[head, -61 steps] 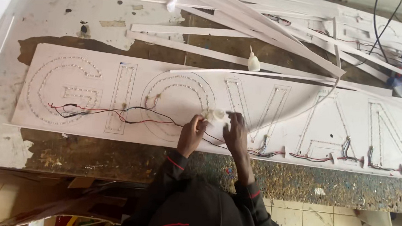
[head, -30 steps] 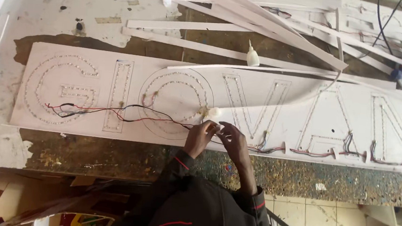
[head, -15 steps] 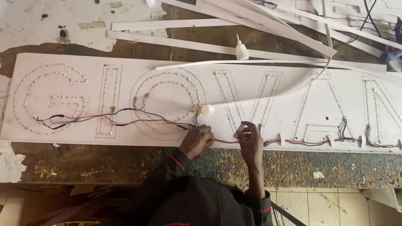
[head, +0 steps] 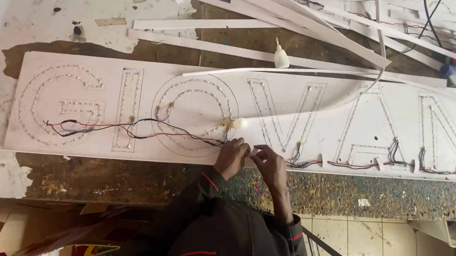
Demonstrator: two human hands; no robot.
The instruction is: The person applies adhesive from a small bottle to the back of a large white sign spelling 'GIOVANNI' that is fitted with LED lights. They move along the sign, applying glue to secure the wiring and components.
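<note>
Worn, paint-flaked workbench (head: pixel 0 171) carrying a long white sign board (head: pixel 344 152) outlined with letter shapes.

Both hands sit close together at the board's lower edge: the left hand (head: pixel 232 157) pinches the red and black wires (head: pixel 131 131) running left across the board, while the right hand (head: pixel 269 165) appears to hold the same strands, though its grip is too small to confirm. White strips (head: pixel 254 52) lie beyond, with a small glue bottle (head: pixel 281 57).
</note>
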